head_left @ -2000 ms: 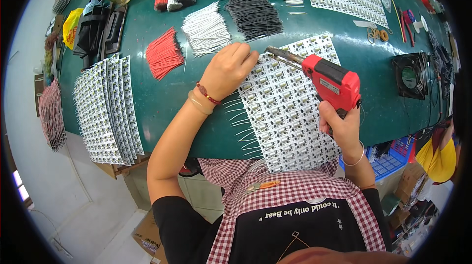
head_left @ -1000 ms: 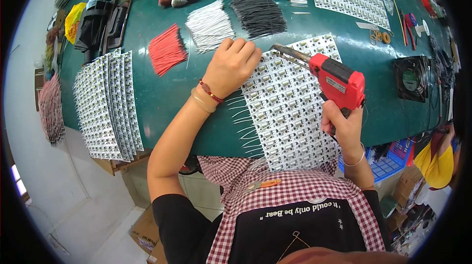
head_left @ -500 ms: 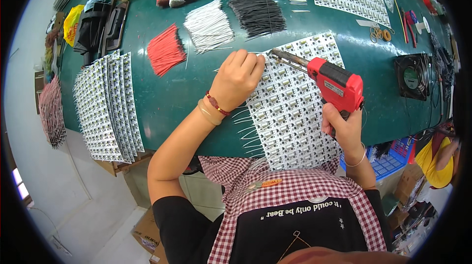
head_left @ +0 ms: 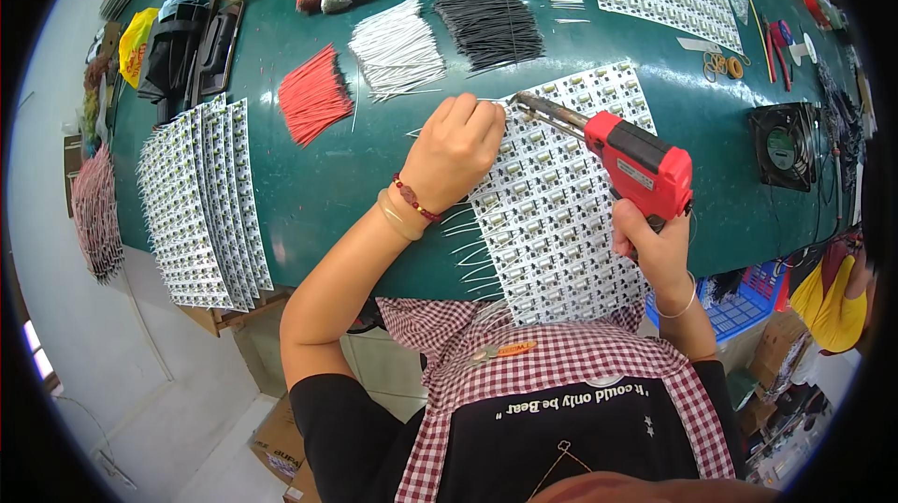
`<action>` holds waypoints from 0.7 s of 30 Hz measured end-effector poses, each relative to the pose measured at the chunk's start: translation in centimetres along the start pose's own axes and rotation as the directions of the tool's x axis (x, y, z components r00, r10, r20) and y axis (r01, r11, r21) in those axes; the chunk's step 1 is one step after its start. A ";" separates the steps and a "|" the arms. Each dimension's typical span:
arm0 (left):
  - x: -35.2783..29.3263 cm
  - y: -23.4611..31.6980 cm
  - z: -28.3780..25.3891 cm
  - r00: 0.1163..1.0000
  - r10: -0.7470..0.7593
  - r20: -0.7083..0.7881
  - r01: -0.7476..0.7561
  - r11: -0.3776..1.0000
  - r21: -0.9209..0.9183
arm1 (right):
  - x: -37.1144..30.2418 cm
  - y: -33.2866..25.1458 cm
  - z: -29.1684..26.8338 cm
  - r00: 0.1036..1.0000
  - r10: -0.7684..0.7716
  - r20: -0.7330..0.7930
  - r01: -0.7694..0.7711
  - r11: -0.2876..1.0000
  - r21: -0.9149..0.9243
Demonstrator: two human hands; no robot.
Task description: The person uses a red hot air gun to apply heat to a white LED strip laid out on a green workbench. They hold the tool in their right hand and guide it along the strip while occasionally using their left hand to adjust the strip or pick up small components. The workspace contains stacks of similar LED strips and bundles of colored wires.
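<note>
A sheet of white circuit boards [head_left: 561, 232] lies at a slant before me, its near edge against my checked apron; white wires stick out along its left side. At its upper left corner my left hand [head_left: 460, 145] is closed in a pinch on a thin white wire [head_left: 490, 100], whose other end shows left of the knuckles. My right hand [head_left: 662, 255] grips the handle of a red and black soldering gun [head_left: 645, 166]. The gun's tip meets the sheet's top left corner, close to my left fingertips. Whether it touches the wire is too small to tell.
Beyond my hands lie piles of red wires [head_left: 318, 96], white wires [head_left: 398, 49] and black wires [head_left: 488, 26]. Stacked board sheets [head_left: 201, 208] stand at the left edge. A black fan [head_left: 786, 147] sits right; a blue crate [head_left: 744, 306] is below the table.
My hands, the soldering gun and the board sheet have hardly moved. At the far right, a person in yellow has shifted slightly.
</note>
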State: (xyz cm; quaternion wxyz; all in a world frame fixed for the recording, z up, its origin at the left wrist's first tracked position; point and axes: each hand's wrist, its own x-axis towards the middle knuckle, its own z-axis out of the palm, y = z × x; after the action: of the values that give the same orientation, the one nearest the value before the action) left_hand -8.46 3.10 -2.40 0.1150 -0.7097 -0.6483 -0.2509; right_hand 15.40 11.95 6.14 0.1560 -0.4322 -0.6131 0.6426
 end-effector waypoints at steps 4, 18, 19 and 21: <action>0.0 0.0 -0.1 1.000 0.003 0.004 -0.004 1.000 0.006 | -0.2 0.3 -0.2 0.998 -0.054 -0.010 0.054 0.999 0.002; 0.1 -0.1 -0.2 1.000 0.023 -0.004 -0.023 1.000 -0.008 | -0.2 0.4 0.0 1.000 -0.015 0.028 0.016 0.999 -0.052; 0.1 -0.1 -0.2 1.000 0.023 -0.005 -0.023 1.000 -0.013 | -0.2 0.4 0.0 0.999 -0.022 0.033 0.025 0.997 -0.075; 0.1 -0.1 -0.2 1.000 0.023 -0.008 -0.023 1.000 -0.011 | -0.2 0.3 0.1 0.999 -0.022 0.027 0.024 0.993 -0.112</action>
State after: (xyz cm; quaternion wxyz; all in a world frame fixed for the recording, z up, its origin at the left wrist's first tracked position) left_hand -8.60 3.09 -2.20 0.1166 -0.7165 -0.6384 -0.2558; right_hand 15.59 11.67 5.90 0.1309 -0.4249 -0.6552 0.6107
